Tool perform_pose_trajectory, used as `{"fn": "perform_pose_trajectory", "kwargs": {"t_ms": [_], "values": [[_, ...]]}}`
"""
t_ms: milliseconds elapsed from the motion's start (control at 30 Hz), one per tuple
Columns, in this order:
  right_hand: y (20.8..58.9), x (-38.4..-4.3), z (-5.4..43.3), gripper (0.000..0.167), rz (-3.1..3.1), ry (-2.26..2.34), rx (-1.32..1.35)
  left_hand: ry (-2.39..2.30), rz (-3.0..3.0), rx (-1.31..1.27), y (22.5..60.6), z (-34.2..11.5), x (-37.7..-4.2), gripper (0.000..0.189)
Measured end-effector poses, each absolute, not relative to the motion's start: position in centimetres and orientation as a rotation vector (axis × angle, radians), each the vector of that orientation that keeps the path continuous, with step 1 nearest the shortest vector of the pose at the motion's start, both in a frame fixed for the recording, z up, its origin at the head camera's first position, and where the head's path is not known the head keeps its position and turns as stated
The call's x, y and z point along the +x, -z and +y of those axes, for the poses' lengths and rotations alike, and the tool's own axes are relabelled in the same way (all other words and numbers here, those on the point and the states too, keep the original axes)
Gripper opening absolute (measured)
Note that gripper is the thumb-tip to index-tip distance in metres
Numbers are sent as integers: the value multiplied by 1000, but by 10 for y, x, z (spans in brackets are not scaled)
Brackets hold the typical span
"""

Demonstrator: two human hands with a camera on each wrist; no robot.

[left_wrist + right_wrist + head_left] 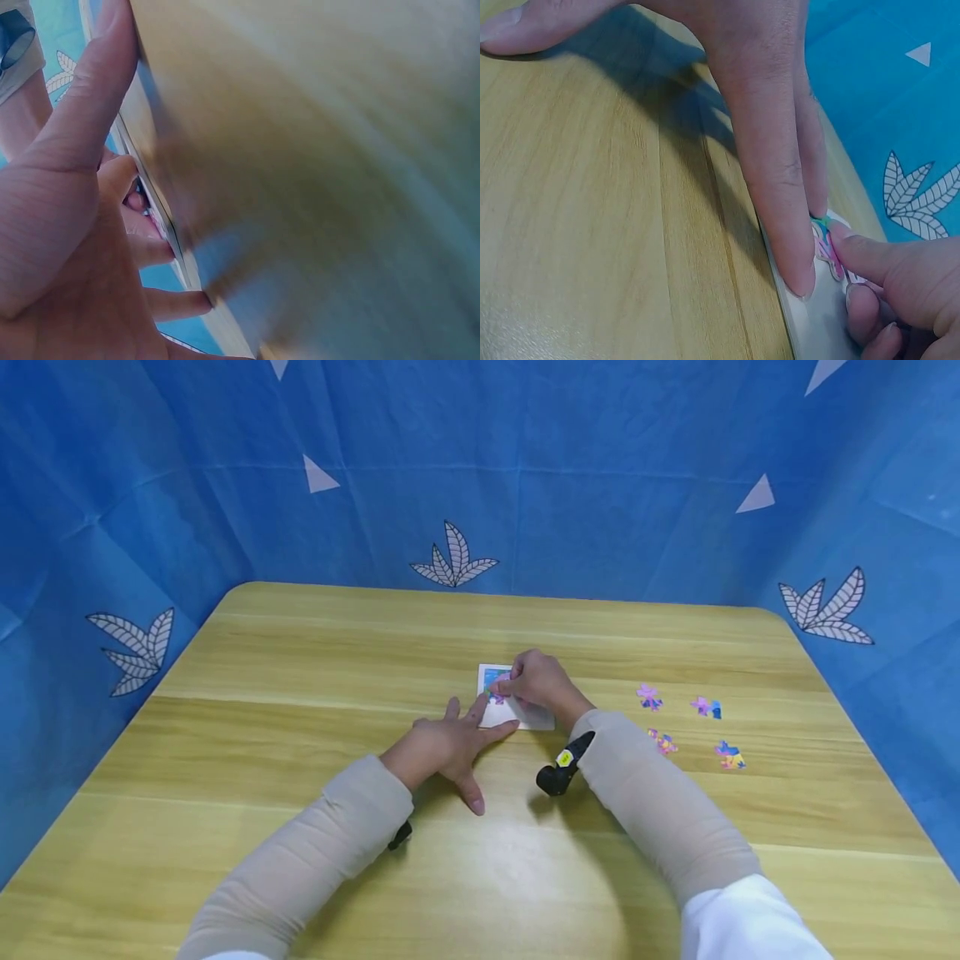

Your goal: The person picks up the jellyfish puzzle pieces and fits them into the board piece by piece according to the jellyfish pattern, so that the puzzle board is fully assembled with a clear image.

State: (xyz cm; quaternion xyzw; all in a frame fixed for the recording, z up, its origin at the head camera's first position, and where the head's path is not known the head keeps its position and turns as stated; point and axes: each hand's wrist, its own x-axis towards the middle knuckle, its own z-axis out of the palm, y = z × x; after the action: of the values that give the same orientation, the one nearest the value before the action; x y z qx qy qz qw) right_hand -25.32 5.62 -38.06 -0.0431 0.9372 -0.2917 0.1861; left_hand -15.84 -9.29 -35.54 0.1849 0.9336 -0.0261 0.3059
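A white puzzle tray with a blue picture area in its far left corner lies mid-table. My left hand has its fingers spread; the index fingertip rests on the tray's near edge and other fingers reach its left side. Over the tray, my right hand pinches a pink jigsaw piece between thumb and curled fingers. That piece lies low against the tray, beside the left fingertips in the right wrist view. The right fingers partly hide it. In the left wrist view the tray is mostly hidden behind the left fingers.
Several loose colourful jigsaw pieces lie to the right on the wooden table, among them a pink and blue one and a blue and yellow one. A blue curtain hangs behind the table.
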Motion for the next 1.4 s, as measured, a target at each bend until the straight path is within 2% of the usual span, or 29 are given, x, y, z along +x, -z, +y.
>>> {"fn": "perform_pose_trajectory", "kwargs": {"t_ms": [1400], "values": [[382,-257,59,33,2602,922,-106,34,2461,506,352,-94,-157,122]]}}
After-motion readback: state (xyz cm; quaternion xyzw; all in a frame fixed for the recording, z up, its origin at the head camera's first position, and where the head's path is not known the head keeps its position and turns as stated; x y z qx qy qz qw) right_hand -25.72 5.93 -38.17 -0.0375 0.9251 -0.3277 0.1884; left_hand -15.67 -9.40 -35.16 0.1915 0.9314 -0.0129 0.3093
